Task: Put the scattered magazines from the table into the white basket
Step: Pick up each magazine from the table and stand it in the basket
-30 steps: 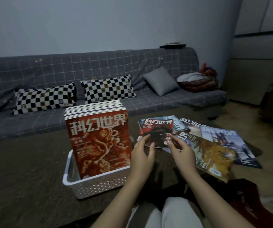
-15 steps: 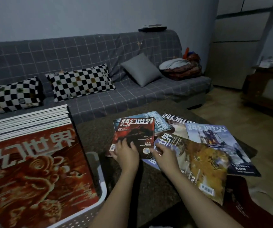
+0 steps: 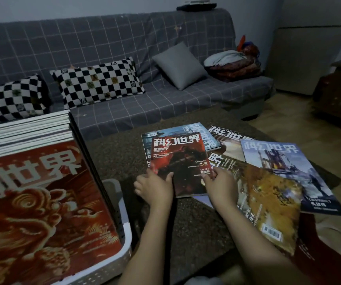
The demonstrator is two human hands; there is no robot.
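The grey checked sofa (image 3: pixel 124 95) runs behind the worktop (image 3: pixel 116 161), carrying two black-and-white chequered pillows (image 3: pixel 97 83), a plain grey cushion (image 3: pixel 179 65) and a bundle of folded cloth (image 3: pixel 233 64) at its far end. The dark speckled worktop stands in front of the sofa. At the worktop's near left side sits the white basket (image 3: pixel 122 229), filled with upright magazines; the frontmost stacked magazine (image 3: pixel 40 206) shows a red and gold cover.

To the right of the basket, loose magazines lie fanned and overlapping on the worktop: a yellow-brown magazine (image 3: pixel 268 198) nearest, a pale blue magazine (image 3: pixel 284 169) beyond it, a dark striped magazine (image 3: pixel 227 140) and a blue-grey magazine (image 3: pixel 165 132) farther back. The red magazine (image 3: pixel 180 159) lies on top of the blue-grey one, its near edge raised off the worktop.

The left hand (image 3: pixel 155 188) grips the red magazine's near left corner, thumb on the cover, fingers curled beneath. The right hand (image 3: pixel 221 186) pinches its near right edge, fingers bent onto the cover.
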